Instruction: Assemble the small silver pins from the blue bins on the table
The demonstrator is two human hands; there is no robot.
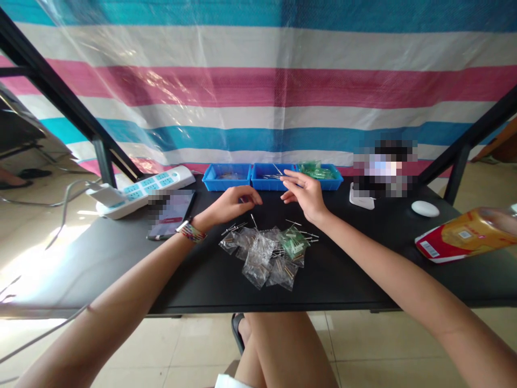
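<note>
My right hand (306, 195) is over the front edge of the middle blue tray (270, 185), fingers apart. A silver blind rivet (277, 170) slants up just beyond its fingertips; it looks loose from them. A few more rivets lie in that tray. To the left, my left hand (238, 203) hovers above the table with fingers loosely bent and a gap to the thumb, nothing visible in it. In front of both hands is a pile of clear plastic packets (258, 253), a packet of green pieces (294, 242) and scattered rivets.
The left blue tray (226, 185) holds clear packets; the right blue tray (333, 183) holds green ones. A power strip (153, 186) and phone (173, 213) lie left. On the right are a white case (361, 198), a white oval object (425, 208) and a drink bottle (464, 237).
</note>
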